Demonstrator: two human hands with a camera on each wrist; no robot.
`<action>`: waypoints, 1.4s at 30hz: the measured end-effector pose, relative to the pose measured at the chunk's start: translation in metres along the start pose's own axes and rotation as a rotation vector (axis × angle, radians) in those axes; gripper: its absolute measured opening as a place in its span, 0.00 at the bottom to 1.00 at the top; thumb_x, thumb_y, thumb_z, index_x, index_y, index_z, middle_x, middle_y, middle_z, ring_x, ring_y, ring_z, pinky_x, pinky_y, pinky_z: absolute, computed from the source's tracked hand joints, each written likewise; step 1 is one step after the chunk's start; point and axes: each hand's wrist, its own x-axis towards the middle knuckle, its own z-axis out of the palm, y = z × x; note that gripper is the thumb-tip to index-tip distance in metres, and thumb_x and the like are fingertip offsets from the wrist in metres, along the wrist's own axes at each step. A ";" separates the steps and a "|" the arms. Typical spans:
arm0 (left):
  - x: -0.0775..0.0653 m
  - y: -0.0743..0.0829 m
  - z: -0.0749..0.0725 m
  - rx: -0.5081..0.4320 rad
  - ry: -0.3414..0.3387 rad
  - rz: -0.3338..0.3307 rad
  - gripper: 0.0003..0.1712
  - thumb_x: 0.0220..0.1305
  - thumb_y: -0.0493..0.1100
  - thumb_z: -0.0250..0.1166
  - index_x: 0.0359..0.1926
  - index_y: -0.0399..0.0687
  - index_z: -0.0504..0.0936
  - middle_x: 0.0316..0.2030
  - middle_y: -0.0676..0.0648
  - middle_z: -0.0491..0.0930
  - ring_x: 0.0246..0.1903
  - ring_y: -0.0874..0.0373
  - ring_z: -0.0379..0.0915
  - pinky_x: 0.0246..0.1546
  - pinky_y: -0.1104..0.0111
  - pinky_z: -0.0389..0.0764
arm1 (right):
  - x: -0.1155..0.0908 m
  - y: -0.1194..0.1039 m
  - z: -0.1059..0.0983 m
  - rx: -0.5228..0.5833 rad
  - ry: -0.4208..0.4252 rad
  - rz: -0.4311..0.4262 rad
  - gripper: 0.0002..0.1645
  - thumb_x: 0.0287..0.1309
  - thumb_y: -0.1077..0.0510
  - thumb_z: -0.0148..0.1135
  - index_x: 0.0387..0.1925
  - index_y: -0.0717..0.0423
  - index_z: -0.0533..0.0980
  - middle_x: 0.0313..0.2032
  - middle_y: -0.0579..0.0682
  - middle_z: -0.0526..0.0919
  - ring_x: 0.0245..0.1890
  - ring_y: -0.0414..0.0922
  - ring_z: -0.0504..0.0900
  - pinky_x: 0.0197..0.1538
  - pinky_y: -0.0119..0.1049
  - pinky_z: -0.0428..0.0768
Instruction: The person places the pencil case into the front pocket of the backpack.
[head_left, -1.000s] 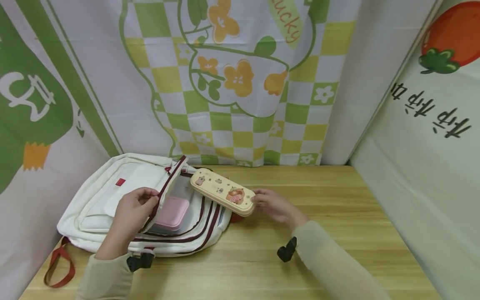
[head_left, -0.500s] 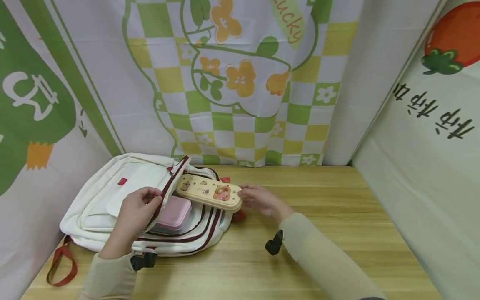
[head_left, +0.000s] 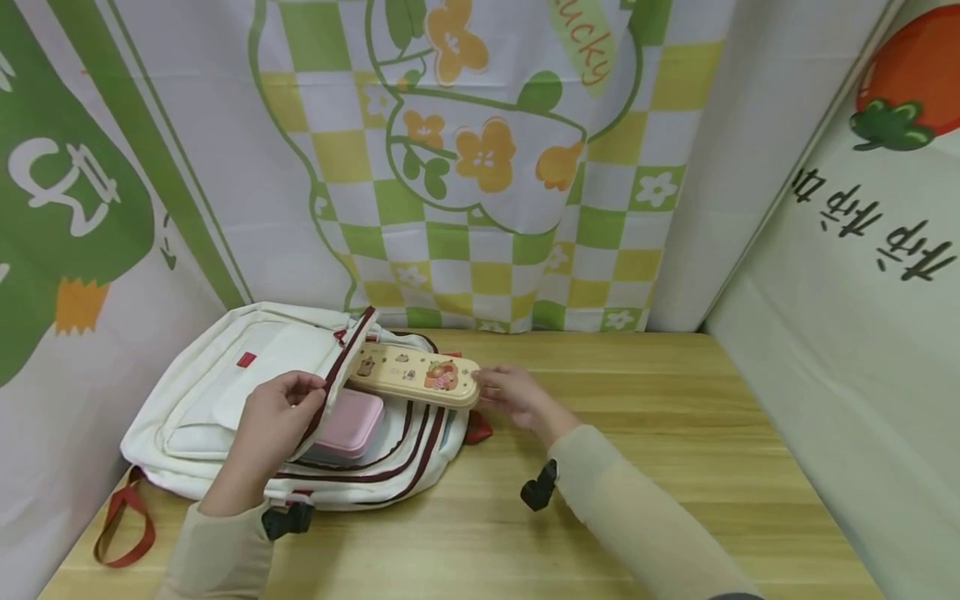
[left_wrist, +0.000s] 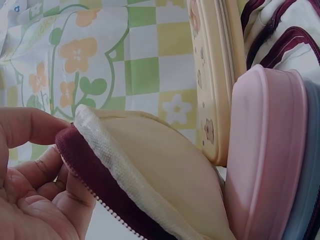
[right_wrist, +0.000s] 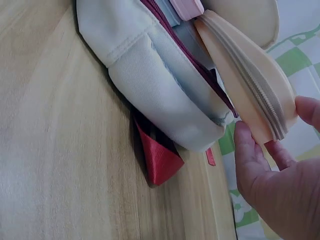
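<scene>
A white backpack (head_left: pixel 217 383) with dark red zips lies on its back at the left of the table. My left hand (head_left: pixel 276 421) pinches the zipped edge of its flap (left_wrist: pixel 110 185) between thumb and fingers, lifting it. My right hand (head_left: pixel 521 400) grips one end of a cream zipped pencil case (head_left: pixel 420 375) printed with small cartoons. The case's far end lies inside the open compartment, under the raised flap. Beside it in the compartment is a pink box (head_left: pixel 352 423), with a blue-grey item (left_wrist: pixel 302 165) against it in the left wrist view.
The wooden table (head_left: pixel 637 467) stretches right of the backpack. A red strap loop (head_left: pixel 123 525) lies at the bag's left, and a red tab (right_wrist: pixel 160 160) sticks out at its right end. Printed curtains (head_left: pixel 480 275) stand behind and at both sides.
My right hand has moved left with the pencil case, whose far end has slid under the flap into the compartment. My left hand has kept its hold on the flap.
</scene>
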 end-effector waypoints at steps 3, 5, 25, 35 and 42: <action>-0.002 0.001 0.000 0.028 0.011 0.011 0.09 0.69 0.37 0.63 0.43 0.35 0.85 0.32 0.46 0.84 0.31 0.58 0.74 0.32 0.70 0.73 | -0.001 0.000 0.005 0.009 -0.013 -0.005 0.22 0.73 0.65 0.57 0.60 0.78 0.69 0.48 0.62 0.81 0.43 0.47 0.83 0.56 0.43 0.82; -0.003 0.003 0.000 0.031 0.015 0.014 0.09 0.69 0.37 0.63 0.43 0.35 0.85 0.32 0.45 0.84 0.31 0.58 0.75 0.31 0.70 0.73 | 0.000 -0.001 0.008 0.006 -0.020 -0.018 0.24 0.74 0.64 0.57 0.62 0.79 0.68 0.51 0.64 0.81 0.46 0.49 0.83 0.58 0.45 0.81; -0.005 0.013 0.011 0.141 0.025 0.162 0.09 0.65 0.35 0.60 0.40 0.36 0.85 0.26 0.49 0.82 0.27 0.57 0.73 0.27 0.68 0.72 | 0.006 -0.005 0.037 0.011 0.009 -0.013 0.24 0.73 0.62 0.61 0.62 0.75 0.70 0.43 0.56 0.80 0.41 0.45 0.81 0.55 0.41 0.83; -0.010 0.019 0.016 0.199 0.009 0.167 0.08 0.64 0.34 0.61 0.40 0.35 0.85 0.26 0.49 0.81 0.26 0.56 0.72 0.29 0.63 0.72 | 0.006 -0.010 0.054 0.007 -0.003 -0.011 0.22 0.72 0.63 0.61 0.59 0.74 0.71 0.40 0.53 0.78 0.36 0.42 0.78 0.51 0.38 0.84; -0.012 0.021 0.017 0.219 0.027 0.198 0.08 0.63 0.33 0.61 0.38 0.36 0.86 0.25 0.49 0.80 0.26 0.56 0.71 0.28 0.63 0.72 | 0.010 -0.010 0.062 0.005 -0.014 -0.007 0.26 0.72 0.63 0.61 0.64 0.74 0.69 0.46 0.57 0.79 0.41 0.45 0.79 0.56 0.41 0.82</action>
